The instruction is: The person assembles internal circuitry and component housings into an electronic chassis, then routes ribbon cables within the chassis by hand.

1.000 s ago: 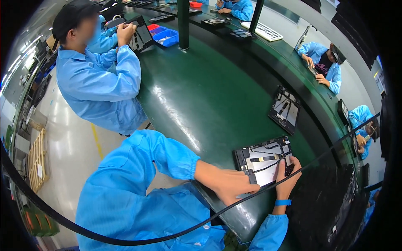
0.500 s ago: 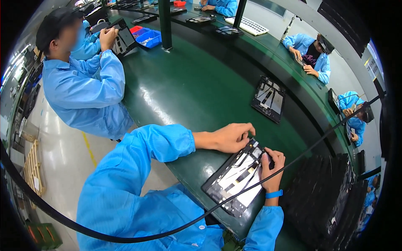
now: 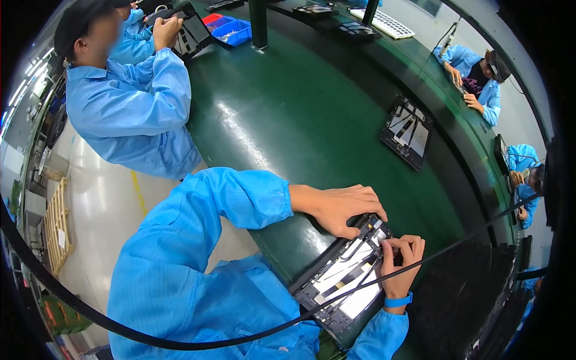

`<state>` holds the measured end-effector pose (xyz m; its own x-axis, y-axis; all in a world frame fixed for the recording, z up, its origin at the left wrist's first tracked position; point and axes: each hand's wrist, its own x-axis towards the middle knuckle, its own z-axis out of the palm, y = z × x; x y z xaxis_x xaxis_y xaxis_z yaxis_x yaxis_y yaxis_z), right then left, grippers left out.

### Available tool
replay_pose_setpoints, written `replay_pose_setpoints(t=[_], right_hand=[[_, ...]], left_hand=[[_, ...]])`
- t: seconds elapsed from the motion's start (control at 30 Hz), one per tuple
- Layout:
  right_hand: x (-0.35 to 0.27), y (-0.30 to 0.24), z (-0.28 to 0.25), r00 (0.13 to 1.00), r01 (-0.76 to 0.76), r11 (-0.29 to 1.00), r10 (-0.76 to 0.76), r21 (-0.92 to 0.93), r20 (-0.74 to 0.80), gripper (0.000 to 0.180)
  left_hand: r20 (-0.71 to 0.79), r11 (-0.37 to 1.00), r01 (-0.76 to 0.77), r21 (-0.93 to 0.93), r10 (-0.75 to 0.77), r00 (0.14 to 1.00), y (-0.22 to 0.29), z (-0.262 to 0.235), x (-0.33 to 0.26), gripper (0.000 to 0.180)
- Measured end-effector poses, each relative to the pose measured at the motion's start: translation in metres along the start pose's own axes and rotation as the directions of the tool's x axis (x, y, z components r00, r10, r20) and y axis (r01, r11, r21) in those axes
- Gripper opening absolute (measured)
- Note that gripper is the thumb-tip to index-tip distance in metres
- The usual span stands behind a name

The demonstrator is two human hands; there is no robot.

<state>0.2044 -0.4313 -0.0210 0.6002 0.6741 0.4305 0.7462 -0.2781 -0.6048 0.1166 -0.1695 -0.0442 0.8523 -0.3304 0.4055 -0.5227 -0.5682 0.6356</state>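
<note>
An opened tablet chassis [image 3: 345, 282] with white panels and flat cables lies at the near edge of the dark green bench [image 3: 288, 120]. My left hand [image 3: 342, 207] rests palm down on the chassis's top corner, holding it steady. At the upper right edge of the chassis my right hand [image 3: 403, 255] has its fingers curled in, pinching something small there; what it pinches is too small to tell. A blue band sits on my right wrist. A black cable [image 3: 420, 264] crosses in front of the chassis.
A second opened tablet chassis [image 3: 407, 131] lies farther along the bench. A person in a blue coat [image 3: 129, 108] works at my left with another tablet. Blue and red bins [image 3: 231, 29] and a white keyboard [image 3: 387, 23] sit at the far end. Other workers sit at the right.
My view has shifted slightly. My left hand has stayed on the chassis's top corner. My right hand has moved up to the upper right edge and curled tighter.
</note>
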Motion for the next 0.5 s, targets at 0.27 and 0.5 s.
replay_pose_setpoints(t=[0.27, 0.5], right_hand=[[0.003, 0.008, 0.001, 0.997, 0.062, 0.995, -0.066, -0.083, -0.04, 0.009], [-0.002, 0.02, 0.002, 0.994, 0.095, 0.991, -0.099, -0.094, -0.041, 0.012]], left_hand=[[0.117, 0.999, 0.021, -0.047, -0.015, 0.993, -0.002, -0.008, 0.006, 0.079], [0.149, 0.998, 0.026, -0.063, -0.016, 0.989, -0.005, 0.001, 0.01, 0.082]])
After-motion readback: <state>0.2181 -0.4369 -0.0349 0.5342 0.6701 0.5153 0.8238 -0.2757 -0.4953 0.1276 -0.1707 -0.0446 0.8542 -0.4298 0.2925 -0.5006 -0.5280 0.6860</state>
